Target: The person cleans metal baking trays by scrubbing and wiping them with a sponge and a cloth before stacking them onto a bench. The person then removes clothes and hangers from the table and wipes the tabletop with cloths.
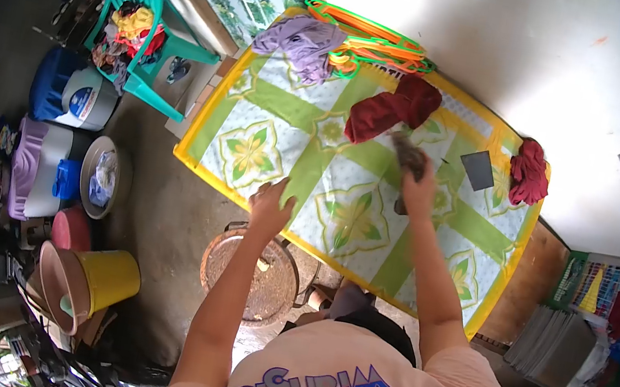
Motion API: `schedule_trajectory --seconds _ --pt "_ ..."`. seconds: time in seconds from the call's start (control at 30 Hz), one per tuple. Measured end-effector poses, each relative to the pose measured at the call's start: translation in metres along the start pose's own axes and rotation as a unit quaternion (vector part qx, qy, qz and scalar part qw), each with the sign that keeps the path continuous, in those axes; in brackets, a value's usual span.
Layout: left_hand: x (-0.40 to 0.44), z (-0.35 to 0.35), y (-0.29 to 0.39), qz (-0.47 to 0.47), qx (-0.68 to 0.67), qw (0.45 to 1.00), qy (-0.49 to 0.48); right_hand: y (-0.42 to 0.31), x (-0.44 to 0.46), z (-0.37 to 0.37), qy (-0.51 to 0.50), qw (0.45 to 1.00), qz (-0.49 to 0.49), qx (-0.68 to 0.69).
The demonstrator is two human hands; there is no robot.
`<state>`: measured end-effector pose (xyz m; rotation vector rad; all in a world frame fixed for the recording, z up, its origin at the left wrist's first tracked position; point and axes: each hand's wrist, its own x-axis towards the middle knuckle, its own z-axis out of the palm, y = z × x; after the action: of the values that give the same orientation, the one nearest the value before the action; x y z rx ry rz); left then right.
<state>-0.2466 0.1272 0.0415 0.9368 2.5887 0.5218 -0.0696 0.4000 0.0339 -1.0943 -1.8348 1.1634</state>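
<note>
My right hand (419,186) is over the table (302,167), closed around a dark brownish elongated item (409,156); its exact kind is unclear. Just beyond it lies a folded dark red cloth (395,111). To the right of that hand, a flat dark grey square (477,170) rests on the green, white and yellow floral cover. My left hand (271,207) is at the table's near edge, fingers apart and holding nothing. A small dark thing beneath my right wrist is mostly hidden.
Orange and green hangers (370,38) and a lavender cloth (303,41) lie at the table's far left. Another dark red cloth (529,172) sits far right. A green chair (148,86) holds clothes; a round stool (250,276) and yellow bucket (108,280) stand on the floor.
</note>
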Motion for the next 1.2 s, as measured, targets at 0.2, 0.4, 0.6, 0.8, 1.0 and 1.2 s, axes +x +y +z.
schedule_trajectory --seconds 0.2,0.4,0.6,0.8,1.0,1.2 --pt "0.135 0.056 0.127 0.160 0.024 0.982 0.094 0.041 0.105 -0.062 0.161 0.987 0.005 -0.027" --pt "0.214 0.073 0.151 0.120 0.160 0.980 0.011 0.057 0.189 -0.070 0.165 0.977 -0.014 -0.134" --pt "0.192 -0.025 0.111 0.044 -0.420 0.898 0.126 0.130 0.247 -0.017 0.118 0.926 -0.092 -0.348" --pt "0.143 -0.116 0.072 -0.003 -0.582 0.787 0.202 0.098 0.206 0.032 0.002 0.947 -0.178 -0.269" --pt "0.138 -0.118 0.039 -0.023 -0.567 0.784 0.252 -0.036 -0.026 0.116 -0.288 0.935 -0.192 0.076" --pt "0.160 -0.158 0.086 0.058 -0.505 0.825 0.249 -0.039 -0.127 0.138 -0.453 0.866 -0.203 0.058"
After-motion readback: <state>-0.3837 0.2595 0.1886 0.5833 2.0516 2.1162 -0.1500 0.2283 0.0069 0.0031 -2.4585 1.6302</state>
